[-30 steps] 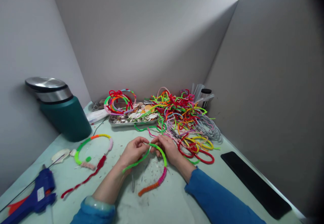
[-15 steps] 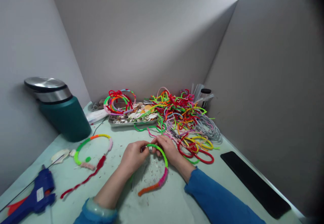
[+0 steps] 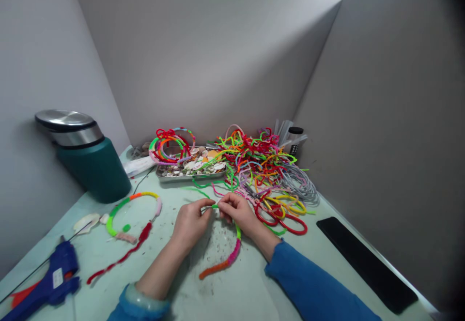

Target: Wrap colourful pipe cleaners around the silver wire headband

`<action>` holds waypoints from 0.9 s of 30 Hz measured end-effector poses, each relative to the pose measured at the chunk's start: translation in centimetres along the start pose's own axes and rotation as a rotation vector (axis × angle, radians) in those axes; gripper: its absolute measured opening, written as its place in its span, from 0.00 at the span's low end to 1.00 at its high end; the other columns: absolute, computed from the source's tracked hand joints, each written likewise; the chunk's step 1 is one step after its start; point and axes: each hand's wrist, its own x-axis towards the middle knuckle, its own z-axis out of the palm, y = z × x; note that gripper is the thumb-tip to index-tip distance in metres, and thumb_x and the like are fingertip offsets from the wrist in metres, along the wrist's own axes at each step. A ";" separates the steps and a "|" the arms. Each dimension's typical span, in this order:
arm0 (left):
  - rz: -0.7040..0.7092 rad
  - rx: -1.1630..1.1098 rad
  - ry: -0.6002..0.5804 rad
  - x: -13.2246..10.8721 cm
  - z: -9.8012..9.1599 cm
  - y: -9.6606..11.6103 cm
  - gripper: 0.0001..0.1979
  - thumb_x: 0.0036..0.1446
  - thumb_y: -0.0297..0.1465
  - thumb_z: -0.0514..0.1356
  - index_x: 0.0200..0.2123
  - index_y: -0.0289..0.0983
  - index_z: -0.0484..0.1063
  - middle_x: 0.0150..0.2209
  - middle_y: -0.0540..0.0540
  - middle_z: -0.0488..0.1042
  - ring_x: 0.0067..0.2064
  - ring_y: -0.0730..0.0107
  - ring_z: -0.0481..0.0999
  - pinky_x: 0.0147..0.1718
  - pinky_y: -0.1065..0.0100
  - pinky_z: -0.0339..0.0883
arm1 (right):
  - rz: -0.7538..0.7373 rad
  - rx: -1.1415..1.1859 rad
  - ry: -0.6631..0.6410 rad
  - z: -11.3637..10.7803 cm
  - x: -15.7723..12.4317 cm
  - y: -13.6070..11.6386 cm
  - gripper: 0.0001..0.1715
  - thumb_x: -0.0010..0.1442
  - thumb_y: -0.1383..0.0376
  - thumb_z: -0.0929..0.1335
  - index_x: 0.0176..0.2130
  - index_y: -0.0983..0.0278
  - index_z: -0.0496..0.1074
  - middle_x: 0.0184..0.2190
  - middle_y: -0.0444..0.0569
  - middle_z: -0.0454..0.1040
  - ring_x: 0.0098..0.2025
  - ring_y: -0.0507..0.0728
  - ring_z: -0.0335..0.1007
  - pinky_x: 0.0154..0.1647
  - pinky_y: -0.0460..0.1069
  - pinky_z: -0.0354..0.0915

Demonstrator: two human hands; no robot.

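Observation:
A curved wire hoop (image 3: pixel 236 253), covered in green, pink and orange pipe cleaner, hangs between my hands above the table. My left hand (image 3: pixel 191 221) is closed in a pinch on its thin bare end. With thumb and fingers, my right hand (image 3: pixel 238 212) grips the green-covered stretch and hides part of it. The loose end of a green pipe cleaner (image 3: pixel 199 191) sticks out up and left, just above my left fingertips. Left of my hands lies a second hoop (image 3: pixel 116 210) in several colours, with a red pipe cleaner (image 3: pixel 129 253) trailing from it.
A blue glue gun (image 3: pixel 60 272) and a teal bottle (image 3: pixel 92 171) stand at left. Behind my hands are a metal tray (image 3: pixel 181 179) of shells, finished hoops (image 3: pixel 170 149) and a pipe cleaner heap (image 3: pixel 254 156). Red-handled scissors (image 3: pixel 296 224) and a black strip (image 3: pixel 363 263) lie right.
The green pipe cleaner's loose end has swung up to the left of the hoop. My right fingers have shifted over the green part and now cover more of it.

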 end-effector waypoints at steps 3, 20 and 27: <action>-0.041 -0.134 0.004 0.2 0.0 -0.2 0.15 0.49 0.31 0.55 0.40 0.39 0.75 0.19 0.52 0.70 0.19 0.74 0.63 0.22 0.73 0.54 | 0.005 0.005 0.011 0.0 0.0 0.1 0.09 0.55 0.60 0.65 0.30 0.65 0.64 0.17 0.39 0.66 0.15 0.45 0.54 0.15 0.41 0.51; -0.495 -0.865 -0.193 0.7 0.4 -0.2 0.18 0.49 0.45 0.56 0.28 0.34 0.64 0.23 0.48 0.74 0.12 0.78 0.65 0.12 0.74 0.59 | -0.038 -0.121 0.047 0.1 0.0 0.2 0.09 0.52 0.61 0.67 0.31 0.64 0.67 0.19 0.38 0.61 0.19 0.47 0.53 0.19 0.42 0.50; -0.476 -0.904 -0.318 0.5 -0.1 0.2 0.21 0.48 0.46 0.57 0.29 0.30 0.68 0.31 0.41 0.76 0.14 0.81 0.65 0.13 0.75 0.60 | -0.033 -0.135 0.018 0.2 -0.1 -0.2 0.10 0.54 0.59 0.66 0.29 0.65 0.66 0.17 0.38 0.59 0.18 0.47 0.51 0.19 0.42 0.50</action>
